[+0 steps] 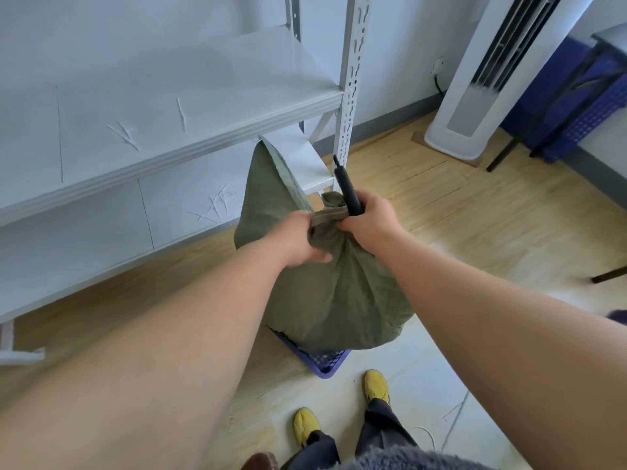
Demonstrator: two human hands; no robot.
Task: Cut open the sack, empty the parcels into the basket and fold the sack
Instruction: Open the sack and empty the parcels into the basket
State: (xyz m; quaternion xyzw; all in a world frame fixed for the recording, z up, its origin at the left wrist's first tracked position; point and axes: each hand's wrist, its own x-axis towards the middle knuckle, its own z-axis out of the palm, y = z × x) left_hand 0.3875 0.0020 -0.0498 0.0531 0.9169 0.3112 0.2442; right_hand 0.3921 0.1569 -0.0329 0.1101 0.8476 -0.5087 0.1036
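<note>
While the sack (325, 286) stands upright on the blue basket (322, 361), its tied neck is pointed up and away. The neck is gripped from the left by the closed left hand (298, 239). A black tool (346, 184), tilted up-left, is clenched in the right hand (369, 222) against the neck's right side. No writing is readable.

The sack (325, 283) covers most of the blue basket (325, 362); the black tool's (347, 188) tip is unclear.

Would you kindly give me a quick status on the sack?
Left hand gripping sack neck. Right hand holding black cutter at the tie. Sack still closed, sitting on blue basket.
</note>
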